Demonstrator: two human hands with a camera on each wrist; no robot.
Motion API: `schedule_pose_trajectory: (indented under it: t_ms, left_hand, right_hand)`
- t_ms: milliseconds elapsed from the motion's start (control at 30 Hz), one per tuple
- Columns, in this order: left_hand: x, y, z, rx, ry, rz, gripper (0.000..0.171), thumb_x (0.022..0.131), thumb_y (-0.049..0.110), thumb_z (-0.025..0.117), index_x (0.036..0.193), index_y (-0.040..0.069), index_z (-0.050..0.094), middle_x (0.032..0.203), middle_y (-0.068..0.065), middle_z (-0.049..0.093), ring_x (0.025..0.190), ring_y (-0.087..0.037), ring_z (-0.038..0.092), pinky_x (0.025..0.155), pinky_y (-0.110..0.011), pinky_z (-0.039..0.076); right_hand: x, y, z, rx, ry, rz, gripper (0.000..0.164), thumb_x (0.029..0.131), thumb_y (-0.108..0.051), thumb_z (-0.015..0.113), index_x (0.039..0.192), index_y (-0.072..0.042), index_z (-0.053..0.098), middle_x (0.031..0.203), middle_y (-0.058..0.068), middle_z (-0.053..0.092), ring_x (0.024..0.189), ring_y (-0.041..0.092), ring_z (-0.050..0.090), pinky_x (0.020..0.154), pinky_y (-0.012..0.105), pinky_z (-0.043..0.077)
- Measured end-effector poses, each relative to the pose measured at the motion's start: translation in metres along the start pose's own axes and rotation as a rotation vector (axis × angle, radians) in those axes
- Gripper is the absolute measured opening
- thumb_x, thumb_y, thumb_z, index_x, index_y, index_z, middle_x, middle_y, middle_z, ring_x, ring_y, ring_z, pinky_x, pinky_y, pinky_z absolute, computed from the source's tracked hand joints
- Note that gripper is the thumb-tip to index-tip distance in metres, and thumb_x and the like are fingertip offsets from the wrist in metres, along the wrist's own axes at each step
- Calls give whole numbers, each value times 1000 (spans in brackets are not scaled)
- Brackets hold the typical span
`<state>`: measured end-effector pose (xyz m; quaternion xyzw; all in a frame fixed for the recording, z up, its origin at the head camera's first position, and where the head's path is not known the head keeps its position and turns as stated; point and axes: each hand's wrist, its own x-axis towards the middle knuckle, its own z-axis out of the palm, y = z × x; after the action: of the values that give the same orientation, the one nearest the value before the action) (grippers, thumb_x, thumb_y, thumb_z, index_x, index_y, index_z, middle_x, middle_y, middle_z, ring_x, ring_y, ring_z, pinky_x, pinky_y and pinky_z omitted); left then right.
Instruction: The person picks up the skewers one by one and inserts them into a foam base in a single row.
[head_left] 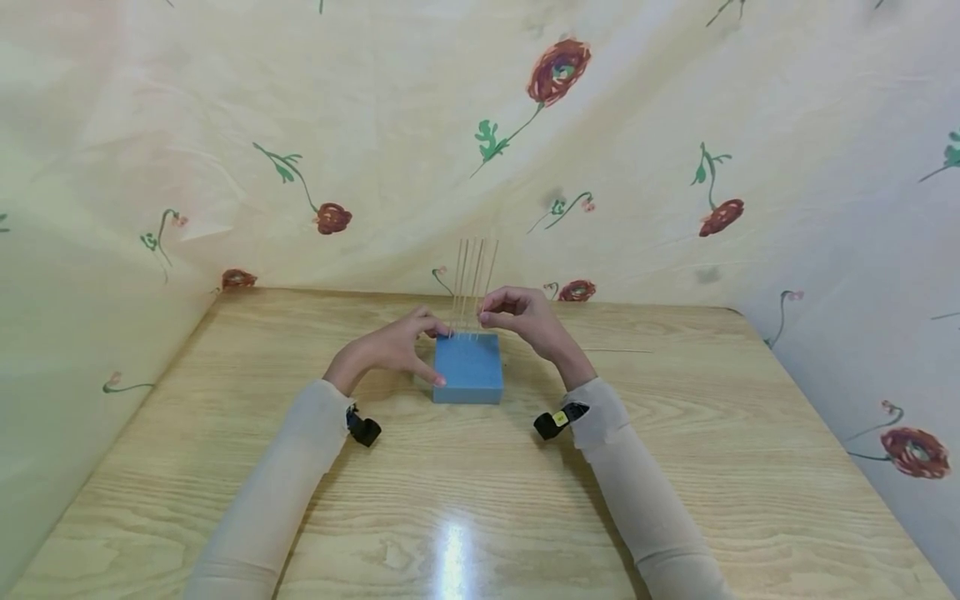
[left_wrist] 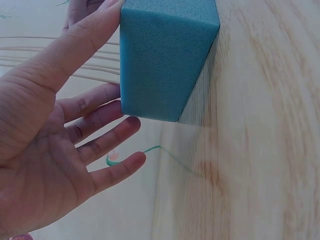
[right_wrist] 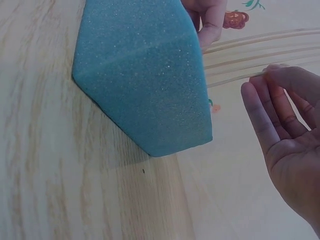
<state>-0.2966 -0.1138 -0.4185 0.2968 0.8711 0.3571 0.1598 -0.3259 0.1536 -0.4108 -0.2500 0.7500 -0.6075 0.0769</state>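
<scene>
A blue foam block [head_left: 468,367] sits on the table with a row of several thin wooden sticks [head_left: 462,279] standing up from its far edge. My right hand [head_left: 528,317] pinches the rightmost stick [head_left: 491,265] low down, between thumb and fingertips, just above the block; this stick leans slightly right. My left hand [head_left: 390,346] spans the block's left side, its thumb touching the top near the front and its fingers reaching to the back corner. In the left wrist view, the fingers of the left hand [left_wrist: 55,130] are spread and mostly straight against the foam block [left_wrist: 165,60].
Another thin stick [head_left: 618,351] lies flat on the wooden table [head_left: 465,475], right of the right hand. A flower-patterned cloth [head_left: 420,125] hangs behind the table and along its sides. Each wrist wears a small black camera [head_left: 365,429].
</scene>
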Motion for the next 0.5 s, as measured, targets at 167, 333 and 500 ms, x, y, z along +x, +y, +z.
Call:
schedule_pose_trajectory:
  t_ms: [167, 333, 500]
  left_hand:
    - [1, 0, 0, 4, 1, -3, 76, 79, 29, 90, 142, 3, 54, 133, -14, 44, 132, -34, 43, 114, -51, 39]
    - [1, 0, 1, 6, 4, 0, 76, 79, 28, 90, 142, 3, 54, 134, -14, 43, 132, -33, 43, 114, -50, 39]
    - [0, 1, 0, 5, 0, 0, 75, 80, 28, 90, 142, 3, 54, 133, -14, 43, 132, -34, 43, 114, -51, 38]
  right_hand:
    - [0, -1, -1, 1, -4, 20, 20, 94, -7, 73, 107, 6, 69, 96, 0, 72, 87, 14, 70, 91, 48, 58]
    - [-1, -3, -1, -6, -12, 34, 18, 95, -7, 72, 108, 6, 69, 95, -1, 73, 87, 14, 70, 92, 51, 57]
    - [-2, -6, -3, -9, -20, 54, 19, 94, -7, 72, 109, 5, 70, 96, -1, 73, 87, 15, 69, 87, 41, 59]
